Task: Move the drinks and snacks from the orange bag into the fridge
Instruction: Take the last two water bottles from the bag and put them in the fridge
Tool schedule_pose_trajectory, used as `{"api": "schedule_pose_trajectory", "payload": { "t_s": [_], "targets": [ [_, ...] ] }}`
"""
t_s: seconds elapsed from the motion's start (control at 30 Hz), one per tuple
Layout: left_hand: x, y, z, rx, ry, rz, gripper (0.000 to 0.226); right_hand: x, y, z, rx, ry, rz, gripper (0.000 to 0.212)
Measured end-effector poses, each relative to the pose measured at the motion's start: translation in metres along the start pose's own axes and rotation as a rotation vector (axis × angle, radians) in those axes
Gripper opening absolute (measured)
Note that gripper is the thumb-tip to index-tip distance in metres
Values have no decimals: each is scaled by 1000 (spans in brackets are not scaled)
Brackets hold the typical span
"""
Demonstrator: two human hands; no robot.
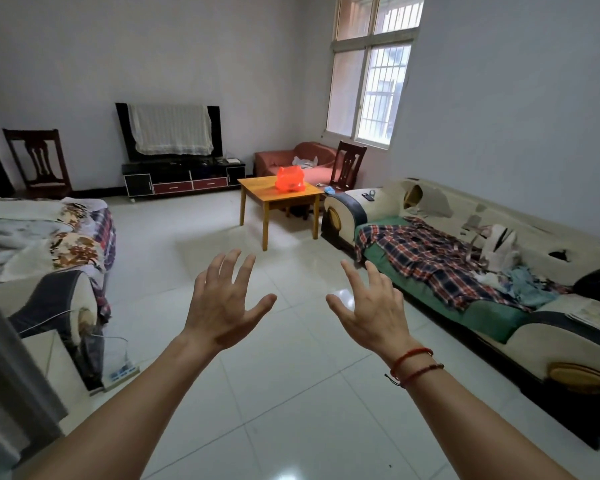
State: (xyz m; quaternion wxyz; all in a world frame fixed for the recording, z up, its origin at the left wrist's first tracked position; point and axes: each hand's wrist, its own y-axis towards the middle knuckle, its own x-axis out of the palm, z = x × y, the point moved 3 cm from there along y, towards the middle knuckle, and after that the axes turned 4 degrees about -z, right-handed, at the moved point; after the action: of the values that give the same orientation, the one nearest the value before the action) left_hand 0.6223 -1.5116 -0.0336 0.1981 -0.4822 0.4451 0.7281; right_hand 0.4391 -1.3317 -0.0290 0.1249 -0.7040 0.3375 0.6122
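1. Fingers [226,268] of the left hand [222,308] spread wide, released, grasping nothing; palm faces away, back of the hand to the camera.
2. Right hand [373,311] the same: fingers splayed and slightly curled, nothing in them. Red string bracelets [413,365] on that wrist.
3. Both hands raised side by side over the white tiled floor [291,393], apart from each other, touching nothing.
4. Orange bag [290,180] sits on the wooden desk [257,192] at the far end of the room, well apart from the hands (contents not readable from here).
5. Desk stands between the TV stand [184,178] and a cream sofa [499,271] along the right wall.
6. Plaid cloth [430,258] and loose clothes lie over the sofa seat.
7. TV [168,131] on the stand is partly covered by a pale cloth.
8. Reddish small sofa [302,162] behind the desk, in the corner under the window [371,84]; a dark wooden chair [349,164] just beside it.
9. Second dark chair [37,161] against the left wall; another sofa with patterned blankets [49,233] on the left.
10. No fridge in view.
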Motion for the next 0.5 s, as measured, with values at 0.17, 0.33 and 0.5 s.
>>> {"api": "schedule_pose_trajectory", "payload": {
  "t_s": [0.17,0.33,0.5],
  "targets": [
    [42,74,-40,-8,-4,-2,81,29,89,-1,-8,-21,3,72],
    [85,158,-72,2,-21,-32,80,54,179,1,18,-45,-10,72],
    [116,233,-94,3,-19,-56,81,70,259,2,30,-75,-24,72]
  ]
}}
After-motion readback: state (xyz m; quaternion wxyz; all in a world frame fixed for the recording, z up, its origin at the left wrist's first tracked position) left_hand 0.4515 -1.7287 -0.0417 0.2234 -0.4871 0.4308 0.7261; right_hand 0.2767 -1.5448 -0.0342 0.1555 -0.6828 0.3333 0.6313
